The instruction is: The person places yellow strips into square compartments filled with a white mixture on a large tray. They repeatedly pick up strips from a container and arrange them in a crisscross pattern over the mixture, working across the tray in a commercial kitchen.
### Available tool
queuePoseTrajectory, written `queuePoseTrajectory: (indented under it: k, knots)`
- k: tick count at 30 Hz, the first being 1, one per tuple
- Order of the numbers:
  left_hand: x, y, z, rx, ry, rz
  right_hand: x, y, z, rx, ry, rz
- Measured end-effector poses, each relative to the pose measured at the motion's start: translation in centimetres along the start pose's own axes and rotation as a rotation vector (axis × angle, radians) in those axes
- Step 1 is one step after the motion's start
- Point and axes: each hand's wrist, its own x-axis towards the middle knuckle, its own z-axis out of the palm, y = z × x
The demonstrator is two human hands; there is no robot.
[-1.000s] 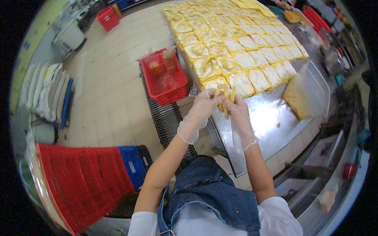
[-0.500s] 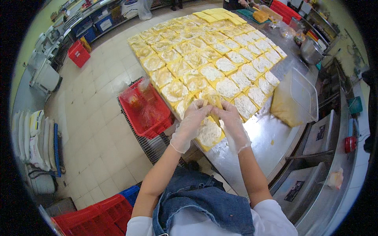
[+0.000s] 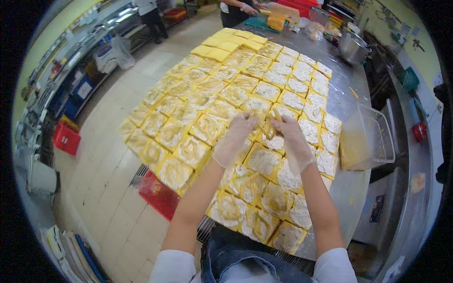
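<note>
Rows of square yellow bread or cake slices (image 3: 264,159) cover much of the metal table. Most carry a white spread, and many on the left and near side also hold pale yellow strips. Over the middle of the rows, my left hand (image 3: 238,134) in a clear plastic glove is pinched closed at some of these strips. My right hand (image 3: 293,139), gloved too, pinches a pale yellow strip (image 3: 268,128) that dangles between the two hands. What the strips are made of I cannot tell. Plain yellow slices (image 3: 222,45) are stacked at the far end.
A clear plastic tub (image 3: 365,139) stands on the table's right side. A red crate (image 3: 159,194) sits low beside the left edge. Another person (image 3: 233,12) works at the far end near an orange-yellow block; a metal pot (image 3: 353,47) stands far right.
My view has shifted, and my hands have moved farther out over the slices, away from the near corner. They have parted slightly, with strips showing between them. Another person's legs now show far left.
</note>
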Motion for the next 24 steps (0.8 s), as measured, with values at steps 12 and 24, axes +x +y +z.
queuePoseTrajectory:
  k: [12, 24]
  knots:
    - [15.4, -3.9, -4.9, 0.746, 0.000, -0.031, 14.7, 5.5, 2.0, -0.585, 0.240, 0.119]
    - [14.9, -5.0, -5.1, 0.867, -0.035, 0.152, 14.0, 4.2, 2.8, -0.731, 0.327, 0.090]
